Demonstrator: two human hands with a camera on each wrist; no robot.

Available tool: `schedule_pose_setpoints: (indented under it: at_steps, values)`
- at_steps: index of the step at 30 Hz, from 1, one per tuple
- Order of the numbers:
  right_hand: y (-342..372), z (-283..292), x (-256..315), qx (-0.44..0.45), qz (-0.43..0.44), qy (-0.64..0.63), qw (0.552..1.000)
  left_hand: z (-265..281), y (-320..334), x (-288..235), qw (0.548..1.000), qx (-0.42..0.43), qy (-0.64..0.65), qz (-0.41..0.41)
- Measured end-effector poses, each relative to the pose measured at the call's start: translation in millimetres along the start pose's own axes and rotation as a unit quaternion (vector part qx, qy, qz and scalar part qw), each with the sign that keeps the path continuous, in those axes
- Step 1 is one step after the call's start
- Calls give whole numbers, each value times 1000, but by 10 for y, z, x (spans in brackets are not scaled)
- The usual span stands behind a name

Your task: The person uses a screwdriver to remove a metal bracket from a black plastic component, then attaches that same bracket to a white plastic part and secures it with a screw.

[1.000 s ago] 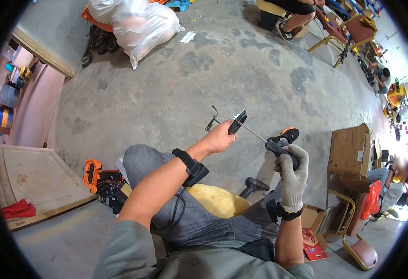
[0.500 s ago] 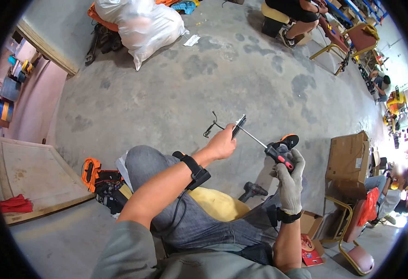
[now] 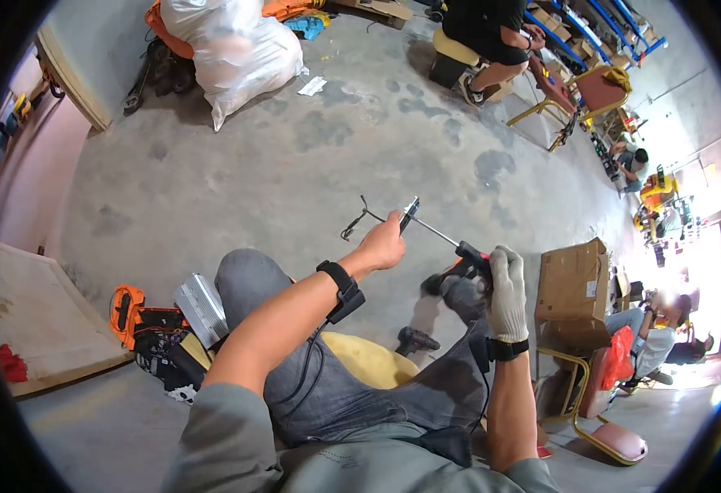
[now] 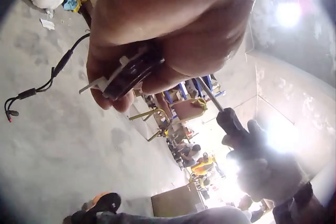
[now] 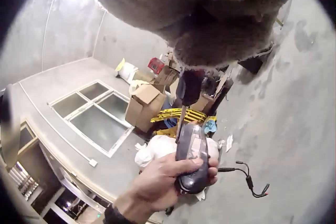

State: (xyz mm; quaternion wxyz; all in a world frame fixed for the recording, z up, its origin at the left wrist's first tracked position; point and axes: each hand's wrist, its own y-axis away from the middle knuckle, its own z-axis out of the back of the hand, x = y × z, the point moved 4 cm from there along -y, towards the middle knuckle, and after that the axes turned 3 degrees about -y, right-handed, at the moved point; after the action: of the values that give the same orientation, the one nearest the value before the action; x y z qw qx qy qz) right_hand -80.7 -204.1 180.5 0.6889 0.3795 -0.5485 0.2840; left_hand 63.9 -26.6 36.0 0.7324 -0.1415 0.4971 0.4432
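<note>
My bare left hand (image 3: 381, 244) grips a small, dark, rounded device (image 5: 193, 182) with a pale label-like patch on its face. From the device a thin black cable (image 5: 247, 176) hangs out and splits into short ends. My right hand (image 3: 508, 292), in a pale knitted glove, holds a screwdriver (image 3: 470, 254) by its black and red handle. The metal shaft points at the device, and its tip reaches the device's edge close to the left fingers. Both hands are held out over the lap, above the floor.
A cordless drill (image 3: 416, 340) lies by a yellow cushion-like thing (image 3: 360, 359) between the legs. Left of the knee are a silvery finned box (image 3: 201, 309) and an orange tool case (image 3: 126, 316). A cardboard box (image 3: 572, 283) and folding chair stand right; white sacks (image 3: 241, 62) lie ahead.
The head view has swung, so the room appears shifted left. My gloved fingers have changed their hold and turned on the screwdriver handle. The left hand keeps the device.
</note>
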Motion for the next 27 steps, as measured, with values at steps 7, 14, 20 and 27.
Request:
schedule_pose_setpoints:
  at_steps: [7,14,20,27]
  values:
    - [-285,-68,38,54,115,148,981,125,-84,-10,999,-27,18,22]
    - [-584,-115,-236,115,-48,87,988,202,-115,46,995,-97,10,9]
    - [-807,-152,-320,127,11,41,991,289,-68,100,993,-111,7,44]
    - [-850,-109,-340,97,6,19,995,230,-98,85,995,-85,5,44]
